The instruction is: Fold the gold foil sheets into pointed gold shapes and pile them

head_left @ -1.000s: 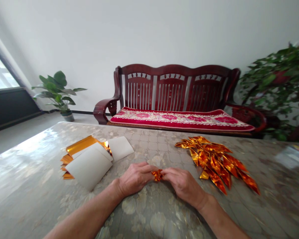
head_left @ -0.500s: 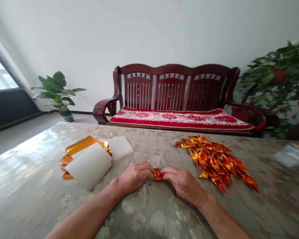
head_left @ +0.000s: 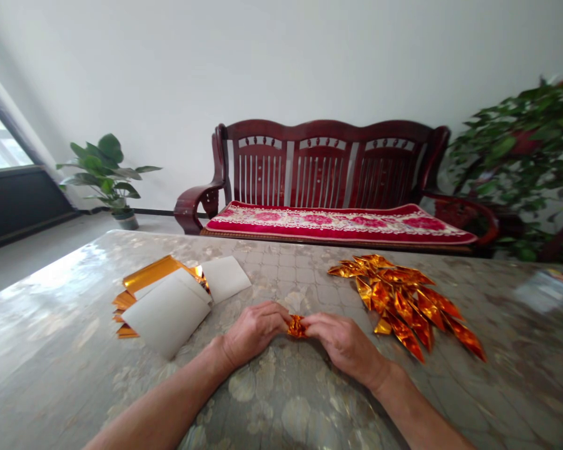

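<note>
Between my two hands is a small piece of shiny orange-gold foil paper (head_left: 296, 326), creased and partly covered by my fingers. My left hand (head_left: 258, 331) grips its left end, and my right hand (head_left: 344, 342) grips the right end. Both hands are closed, resting low over the table. To the right lies a pile of folded gold foil paper pieces (head_left: 403, 306) with pointed ends. On the left is a loose stack of foil sheets (head_left: 152, 275), some with the white backing (head_left: 169, 315) facing up.
The table (head_left: 263, 406) has a patterned, glossy cover. A clear plastic packet (head_left: 548, 290) lies near its right edge. Beyond the table stands a dark red wooden bench (head_left: 319, 175) with a floral cushion (head_left: 338, 224). Potted plants (head_left: 106, 169) stand on both sides.
Almost nothing differs. Both hands keep hold of the foil paper at the same spot, and its visible creases have shifted slightly.
</note>
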### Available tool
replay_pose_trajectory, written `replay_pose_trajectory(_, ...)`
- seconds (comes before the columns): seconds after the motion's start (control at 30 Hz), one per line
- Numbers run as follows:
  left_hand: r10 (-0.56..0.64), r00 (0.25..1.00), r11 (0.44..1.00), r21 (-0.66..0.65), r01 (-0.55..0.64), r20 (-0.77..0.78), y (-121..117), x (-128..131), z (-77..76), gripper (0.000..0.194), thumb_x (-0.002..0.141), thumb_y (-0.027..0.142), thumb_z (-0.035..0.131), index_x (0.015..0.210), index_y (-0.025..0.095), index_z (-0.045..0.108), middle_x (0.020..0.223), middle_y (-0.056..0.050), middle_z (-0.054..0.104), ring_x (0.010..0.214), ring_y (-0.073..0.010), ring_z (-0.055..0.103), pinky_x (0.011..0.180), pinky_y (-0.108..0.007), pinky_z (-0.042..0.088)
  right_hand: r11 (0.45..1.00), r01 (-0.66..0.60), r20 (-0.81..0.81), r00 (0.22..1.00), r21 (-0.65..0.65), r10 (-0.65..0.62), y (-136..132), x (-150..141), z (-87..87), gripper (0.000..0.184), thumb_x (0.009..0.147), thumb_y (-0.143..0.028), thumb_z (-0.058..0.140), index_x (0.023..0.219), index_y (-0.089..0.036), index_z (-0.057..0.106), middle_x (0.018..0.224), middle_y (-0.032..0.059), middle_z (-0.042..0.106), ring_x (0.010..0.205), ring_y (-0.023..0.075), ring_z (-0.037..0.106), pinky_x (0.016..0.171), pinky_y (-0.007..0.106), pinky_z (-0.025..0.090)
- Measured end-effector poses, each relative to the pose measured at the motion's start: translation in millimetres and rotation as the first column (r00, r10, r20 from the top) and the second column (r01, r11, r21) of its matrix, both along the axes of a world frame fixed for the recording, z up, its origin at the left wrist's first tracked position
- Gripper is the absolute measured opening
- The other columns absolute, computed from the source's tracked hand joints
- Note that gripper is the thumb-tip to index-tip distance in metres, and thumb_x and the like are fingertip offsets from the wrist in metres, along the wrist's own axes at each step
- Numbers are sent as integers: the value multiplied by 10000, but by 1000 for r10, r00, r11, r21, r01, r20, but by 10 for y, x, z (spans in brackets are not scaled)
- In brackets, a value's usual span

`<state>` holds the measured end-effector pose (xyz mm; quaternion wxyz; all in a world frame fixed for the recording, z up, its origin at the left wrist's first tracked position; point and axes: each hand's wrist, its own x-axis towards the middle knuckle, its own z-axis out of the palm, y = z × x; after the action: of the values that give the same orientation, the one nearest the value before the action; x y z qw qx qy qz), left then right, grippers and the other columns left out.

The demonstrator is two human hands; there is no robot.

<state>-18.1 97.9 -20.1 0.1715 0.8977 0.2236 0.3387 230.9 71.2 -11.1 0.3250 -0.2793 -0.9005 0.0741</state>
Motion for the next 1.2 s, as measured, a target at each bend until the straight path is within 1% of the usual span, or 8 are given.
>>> replay_pose_trajectory(0.07, 32, 999, 999, -21, -32, 8, -2, -7, -14, 201, 976, 181, 500, 926, 205, 693, 1037, -59, 693, 942, -141, 648, 858, -251, 508, 999, 9, -34, 999, -31, -10, -8, -17, -4, 273, 952, -92, 466, 1039, -217, 692, 1086, 52, 726, 984, 153, 692, 851, 282, 580)
replay_pose_trajectory(0.17, 120, 991, 991, -67, -117, 56, 0, -9, -48, 186, 954, 203, 547, 867, 207, 712, 1083, -68, 635, 956, -145, 636, 837, -244, 511, 997, 20, -112, 993, -78, -29, -4, -43, -32, 281, 955, -102, 484, 1079, -246, 692, 1118, 41, 713, 1007, 143, 685, 875, 270, 576)
replay_pose_trajectory(0.27, 176, 978, 980, -111, -164, 110, 12, 5, -90, 172, 929, 213, 587, 814, 198, 714, 1072, -70, 591, 980, -157, 618, 836, -251, 511, 996, 24, -173, 984, -81, -38, 15, -57, -74, 290, 952, -91, 492, 1103, -253, 678, 1126, 41, 699, 1016, 139, 674, 874, 262, 573)
replay_pose_trajectory(0.43, 199, 966, 975, -134, -177, 167, 26, 38, -122, 135, 900, 177, 617, 805, 194, 711, 1022, -57, 583, 944, -153, 606, 827, -258, 504, 995, 71, -216, 973, -63, -83, 41, -52, -110, 301, 909, -67, 539, 1118, -247, 660, 1142, 57, 686, 1041, 163, 663, 895, 302, 570)
replay_pose_trajectory(0.67, 211, 963, 965, -194, -178, 166, 16, 64, -89, 141, 886, 138, 613, 802, 197, 710, 935, -42, 616, 875, -144, 612, 798, -254, 509, 986, 152, -242, 956, -67, -164, 37, -62, -97, 355, 850, -51, 536, 1107, -252, 674, 1106, 56, 710, 1041, 195, 677, 920, 358, 574)
replay_pose_trajectory(0.9, 235, 960, 962, -180, -206, 155, 19, 66, -148, 142, 880, 102, 612, 833, 201, 702, 931, -28, 616, 864, -127, 611, 800, -224, 494, 957, 189, -276, 929, -221, -248, 38, -51, -203, 383, 844, -88, 572, 1184, -260, 615, 1061, 33, 701, 879, 167, 708, 799, 296, 606)
replay_pose_trajectory(1.07, 241, 965, 960, -174, -221, 106, 9, 65, -159, 149, 904, 121, 587, 867, 211, 700, 945, -27, 615, 867, -126, 617, 801, -222, 487, 952, 238, -217, 936, -193, -278, 43, -41, -217, 314, 874, -151, 604, 1167, -262, 618, 958, 11, 703, 843, 165, 697, 792, 292, 583)
replay_pose_trajectory(1.2, 249, 965, 955, -186, -232, 76, -2, 70, -123, 141, 918, 133, 575, 886, 209, 689, 938, -23, 615, 870, -131, 613, 809, -229, 484, 948, 278, -188, 934, -152, -304, 50, -47, -208, 332, 872, -130, 576, 1173, -264, 613, 911, -2, 707, 823, 163, 692, 773, 291, 566)
